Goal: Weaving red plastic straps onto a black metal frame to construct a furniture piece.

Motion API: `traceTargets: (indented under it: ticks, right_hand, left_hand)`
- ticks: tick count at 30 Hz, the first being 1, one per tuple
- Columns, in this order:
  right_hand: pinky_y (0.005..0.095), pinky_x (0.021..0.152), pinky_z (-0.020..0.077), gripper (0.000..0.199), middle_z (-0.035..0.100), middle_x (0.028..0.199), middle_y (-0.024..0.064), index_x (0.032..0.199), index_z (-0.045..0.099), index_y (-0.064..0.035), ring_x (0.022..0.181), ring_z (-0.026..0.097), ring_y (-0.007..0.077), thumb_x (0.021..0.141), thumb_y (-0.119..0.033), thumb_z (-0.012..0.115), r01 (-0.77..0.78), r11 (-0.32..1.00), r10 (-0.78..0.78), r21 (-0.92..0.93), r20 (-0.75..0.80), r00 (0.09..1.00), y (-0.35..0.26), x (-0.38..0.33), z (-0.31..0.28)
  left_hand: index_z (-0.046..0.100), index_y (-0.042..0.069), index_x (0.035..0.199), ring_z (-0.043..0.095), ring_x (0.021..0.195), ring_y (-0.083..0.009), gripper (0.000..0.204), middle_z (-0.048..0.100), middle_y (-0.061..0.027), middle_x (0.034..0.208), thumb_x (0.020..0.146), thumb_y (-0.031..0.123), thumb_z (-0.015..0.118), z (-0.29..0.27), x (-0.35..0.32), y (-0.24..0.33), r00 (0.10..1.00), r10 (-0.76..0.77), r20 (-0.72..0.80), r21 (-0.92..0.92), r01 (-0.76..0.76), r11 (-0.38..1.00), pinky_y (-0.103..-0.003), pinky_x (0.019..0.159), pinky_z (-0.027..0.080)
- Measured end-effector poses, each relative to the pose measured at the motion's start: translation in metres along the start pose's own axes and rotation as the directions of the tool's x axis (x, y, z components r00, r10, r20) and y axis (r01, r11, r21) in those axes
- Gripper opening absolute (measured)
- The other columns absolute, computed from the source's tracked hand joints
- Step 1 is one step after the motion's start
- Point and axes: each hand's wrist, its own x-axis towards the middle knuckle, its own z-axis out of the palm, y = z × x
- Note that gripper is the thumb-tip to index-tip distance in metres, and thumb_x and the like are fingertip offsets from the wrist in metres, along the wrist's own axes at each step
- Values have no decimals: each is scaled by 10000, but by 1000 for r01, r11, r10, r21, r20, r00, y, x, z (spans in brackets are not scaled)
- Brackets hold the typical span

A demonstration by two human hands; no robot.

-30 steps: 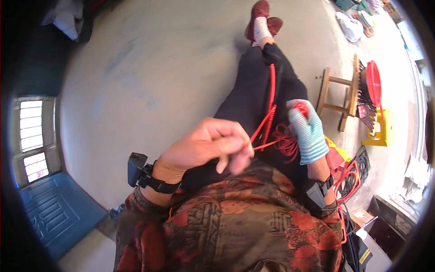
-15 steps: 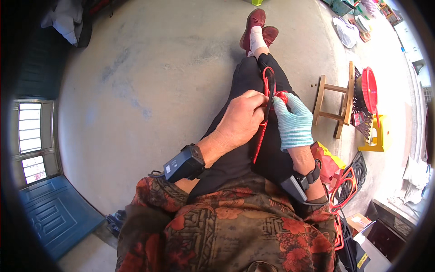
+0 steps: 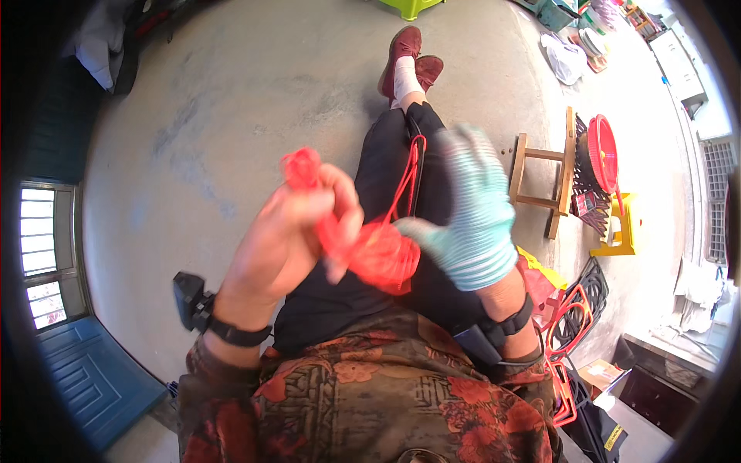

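My bare left hand (image 3: 272, 235) is closed around a bundle of red cord (image 3: 382, 256) above my thighs. Part of the bundle sticks up over the thumb, and a wider, blurred mass hangs on the other side toward the middle. From it a thin red strand runs up to a loop beside a slim black piece (image 3: 417, 181) lying along my dark trousers (image 3: 378, 166). In a striped light-blue and white glove, my right hand (image 3: 477, 216) is raised with fingers stretched out. Its thumb points at the bundle; whether it touches the cord is unclear.
To the right lie a wooden stool frame (image 3: 539, 177) on its side, a red plastic basket (image 3: 603, 154) and a yellow stool (image 3: 624, 224). Red and black wire frames (image 3: 575, 320) sit by my right elbow. A green stool (image 3: 409, 8) stands beyond my feet.
My left hand has swung left and nearer my body with the red cord bundle. My right hand has come off the cord, and its fingers have opened out.
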Motion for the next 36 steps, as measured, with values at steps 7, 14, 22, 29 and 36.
traceTargets:
  ticks: [7, 14, 22, 29, 36]
  right_hand:
    - [492, 1009, 412, 205, 691, 841, 83, 829, 689, -54, 867, 677, 270, 701, -158, 810, -90, 666, -225, 741, 315, 922, -15, -27, -23]
    - [456, 948, 457, 151, 693, 796, 96, 872, 692, -6, 707, 652, 228, 843, -154, 707, -444, 404, 87, 799, 450, 889, -21, -78, -35]
    - [236, 591, 481, 63, 678, 825, 53, 900, 658, -12, 650, 600, 77, 905, -67, 628, -615, 333, 159, 715, 600, 784, -25, -76, -60]
    - [246, 569, 496, 203, 624, 839, 80, 994, 623, -10, 614, 595, 130, 837, 67, 519, -500, 410, 483, 763, 283, 828, 20, -30, -44]
    - [413, 879, 490, 171, 629, 1114, 142, 901, 671, -55, 1042, 596, 340, 745, -115, 710, 55, 994, -43, -99, 119, 992, 34, -20, 38]
  left_hand:
    - [555, 20, 798, 505, 526, -96, 193, 551, -32, 636, 901, 174, 606, -2, -32, 30, 888, 398, -229, 565, -211, 797, -250, 473, 393]
    - [608, 23, 826, 513, 570, -55, 107, 576, 15, 674, 830, 112, 667, -7, 19, -47, 983, 46, -179, 782, 114, 612, -251, 526, 432]
    - [612, -6, 881, 528, 549, -61, 207, 596, -39, 651, 791, 140, 727, -9, 29, -78, 974, 158, -162, 849, 56, 526, -273, 524, 437]
    - [634, 16, 1033, 619, 837, -103, 181, 646, -46, 991, 854, 9, 658, -9, 12, -16, 857, 492, -152, 610, -310, 729, -280, 766, 509]
    - [642, 50, 1047, 611, 932, -271, 325, 593, -101, 976, 739, -23, 716, -15, 41, -52, 870, 359, 337, 894, -176, -412, -341, 772, 507]
